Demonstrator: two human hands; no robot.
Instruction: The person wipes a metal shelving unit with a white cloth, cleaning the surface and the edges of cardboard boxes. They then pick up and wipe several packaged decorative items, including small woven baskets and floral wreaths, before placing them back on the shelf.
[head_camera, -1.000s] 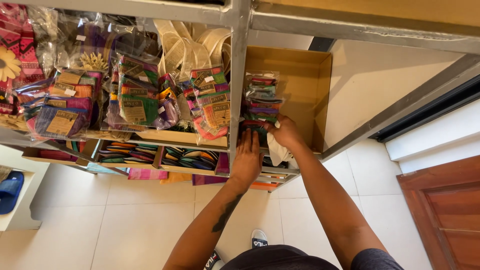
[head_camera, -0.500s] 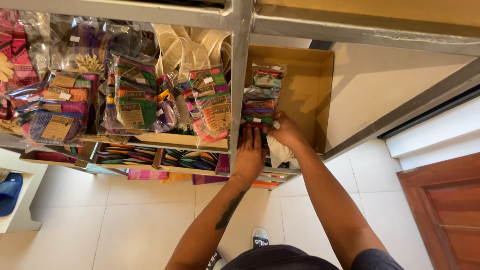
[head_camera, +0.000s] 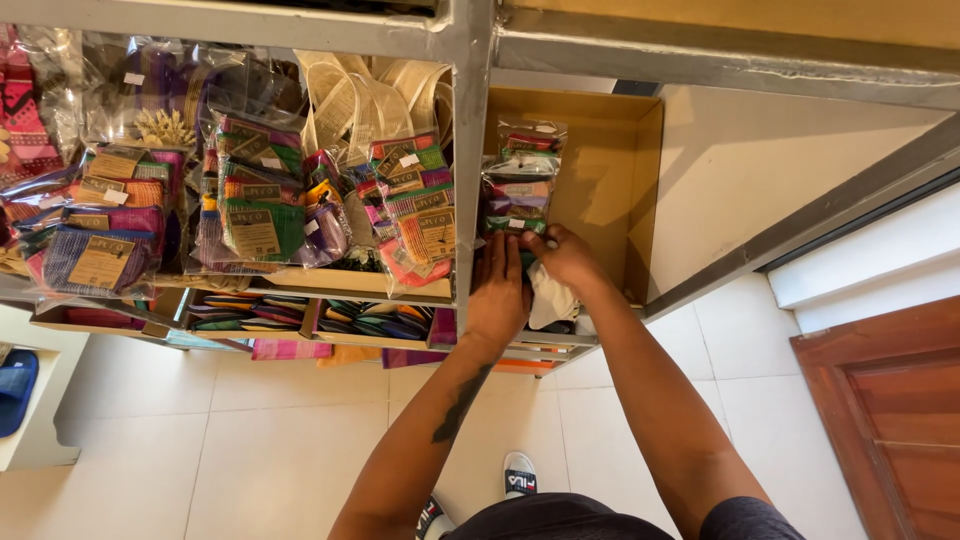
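head view: left hand (head_camera: 497, 290) flat, grip spread against packet stack (head_camera: 515, 185); right hand (head_camera: 565, 258) grip pinching stack base.

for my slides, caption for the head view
Both hands, left hand and right hand, steady a stack of clear-wrapped woven pouches in a cardboard box.

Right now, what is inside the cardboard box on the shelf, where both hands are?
Inside the cardboard box stands a row of colourful items in clear bags. The left hand and right hand press against its near end. The box's bottom there is hidden by the hands.
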